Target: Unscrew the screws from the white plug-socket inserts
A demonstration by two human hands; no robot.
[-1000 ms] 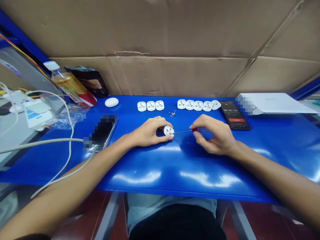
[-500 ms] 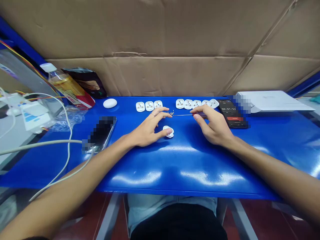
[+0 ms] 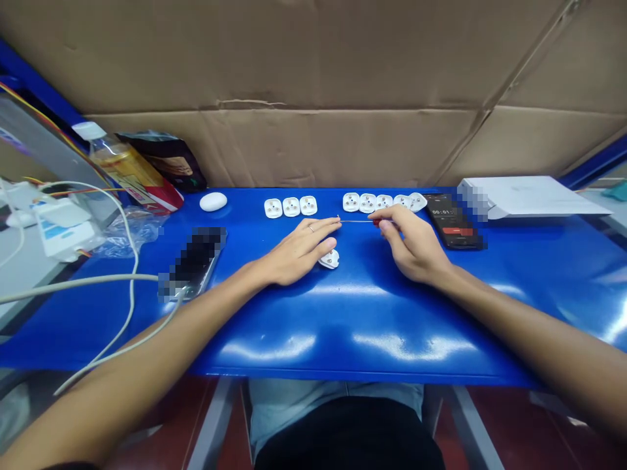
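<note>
My right hand [image 3: 414, 247] pinches a thin screwdriver [image 3: 360, 221] with a red handle, its steel shaft pointing left. My left hand [image 3: 300, 251] lies on the blue table, its fingertips reaching the screwdriver's tip. Its thumb is just above a white plug base [image 3: 329, 260], which lies on the table with its underside partly hidden. The small screws seen earlier near the tip are hidden behind my left fingers. Behind my hands stand several white plug bases [image 3: 290, 207] in a row, with another row [image 3: 367, 203] to the right.
A stopwatch phone [image 3: 453, 222] lies at the right and a blurred phone [image 3: 193, 264] at the left of the blue table [image 3: 372, 313]. Further back are a white oval case [image 3: 213, 202], a bottle [image 3: 130, 166] and white papers [image 3: 526, 196]. Cables trail at the left.
My left hand has let go of the white plug base, which now lies on the table. Both hands and the screwdriver have moved farther from me, with the tip reaching my left fingertips.
</note>
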